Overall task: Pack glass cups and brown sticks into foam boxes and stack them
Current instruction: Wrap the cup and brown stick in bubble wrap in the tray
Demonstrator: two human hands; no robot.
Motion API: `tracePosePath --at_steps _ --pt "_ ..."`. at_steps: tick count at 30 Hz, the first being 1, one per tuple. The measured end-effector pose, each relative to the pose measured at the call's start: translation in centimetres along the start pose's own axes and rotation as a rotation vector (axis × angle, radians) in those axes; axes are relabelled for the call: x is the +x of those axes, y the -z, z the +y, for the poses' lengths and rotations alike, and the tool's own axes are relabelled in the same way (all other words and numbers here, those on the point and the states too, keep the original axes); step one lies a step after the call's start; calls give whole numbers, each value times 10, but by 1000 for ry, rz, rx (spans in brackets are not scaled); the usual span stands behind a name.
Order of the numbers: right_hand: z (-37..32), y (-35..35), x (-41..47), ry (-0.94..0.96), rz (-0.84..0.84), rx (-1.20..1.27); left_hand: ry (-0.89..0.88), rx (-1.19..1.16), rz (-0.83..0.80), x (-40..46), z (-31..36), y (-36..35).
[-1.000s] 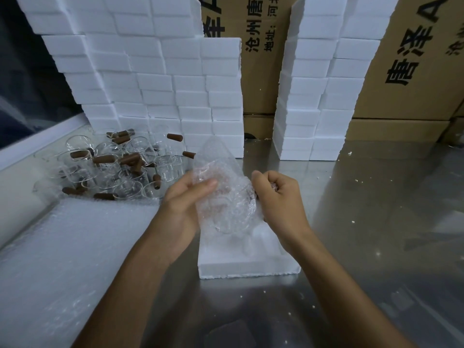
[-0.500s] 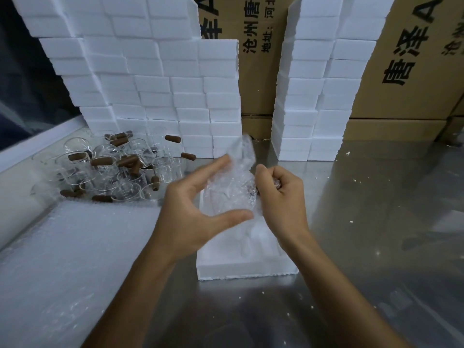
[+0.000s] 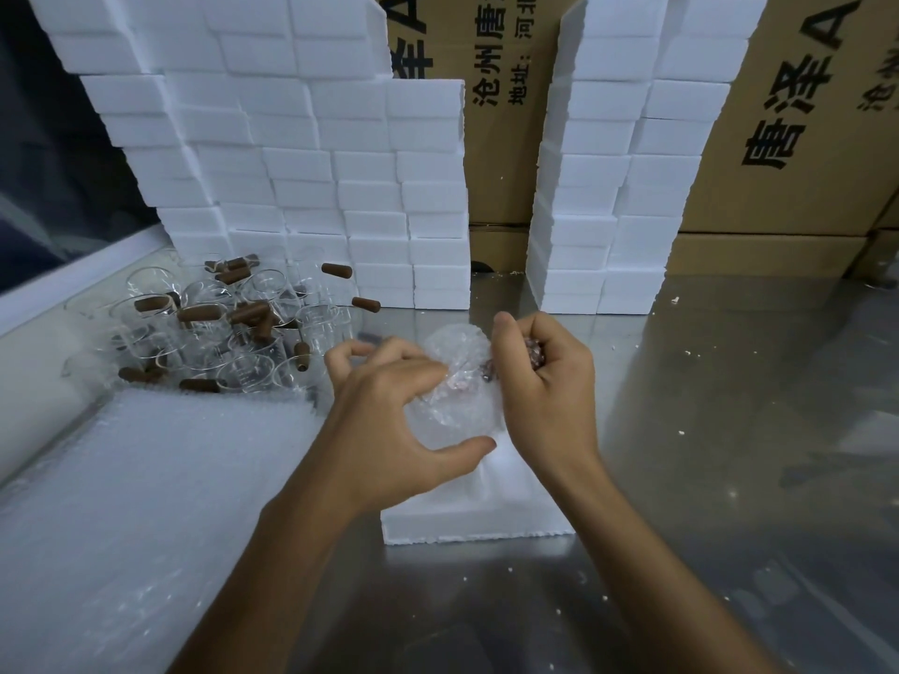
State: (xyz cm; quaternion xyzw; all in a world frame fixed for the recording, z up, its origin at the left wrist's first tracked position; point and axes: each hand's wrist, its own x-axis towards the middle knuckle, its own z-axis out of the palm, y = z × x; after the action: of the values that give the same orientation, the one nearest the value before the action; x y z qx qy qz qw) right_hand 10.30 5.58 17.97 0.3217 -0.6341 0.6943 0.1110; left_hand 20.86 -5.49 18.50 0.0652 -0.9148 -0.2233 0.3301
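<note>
A bundle of bubble wrap [image 3: 455, 381] with a glass cup inside is held over an open white foam box [image 3: 479, 525] at the table's middle. My left hand [image 3: 394, 420] curls round the bundle from the left, thumb under it. My right hand [image 3: 547, 381] grips the wrap's right side, fingers curled, something brownish showing between them. A cluster of glass cups [image 3: 233, 333] with brown sticks [image 3: 199, 313] lying in and on them stands at the left.
Stacked white foam boxes [image 3: 292, 177] rise behind the cups; a second stack [image 3: 613, 187] stands at the right. Cardboard cartons [image 3: 788, 138] line the back. A sheet of bubble wrap [image 3: 146, 503] covers the near left of the metal table [image 3: 729, 430].
The wrap's upright tail has been folded down over the cup. My left hand closed round the bundle, and the bundle sits lower over the foam box.
</note>
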Motion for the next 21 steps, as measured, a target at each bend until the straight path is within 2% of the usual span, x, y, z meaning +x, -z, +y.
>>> tracePosePath --at_steps 6,8,12,14,18,21 --pt "-4 -6 -4 46 -51 19 64 -146 -143 1 -3 7" --pt "-4 -7 -5 35 -61 28 66 -147 -145 1 -4 6" --pt "-4 -6 -2 -21 -38 68 -85 -24 -6 1 -2 -2" --pt "-5 -4 0 -69 -35 95 -96 -2 114 2 -3 -9" --pt "-8 0 1 -247 -98 174 149 -457 207 4 -4 -15" --pt "-7 1 4 -548 -202 337 249 -605 282 2 -10 -19"
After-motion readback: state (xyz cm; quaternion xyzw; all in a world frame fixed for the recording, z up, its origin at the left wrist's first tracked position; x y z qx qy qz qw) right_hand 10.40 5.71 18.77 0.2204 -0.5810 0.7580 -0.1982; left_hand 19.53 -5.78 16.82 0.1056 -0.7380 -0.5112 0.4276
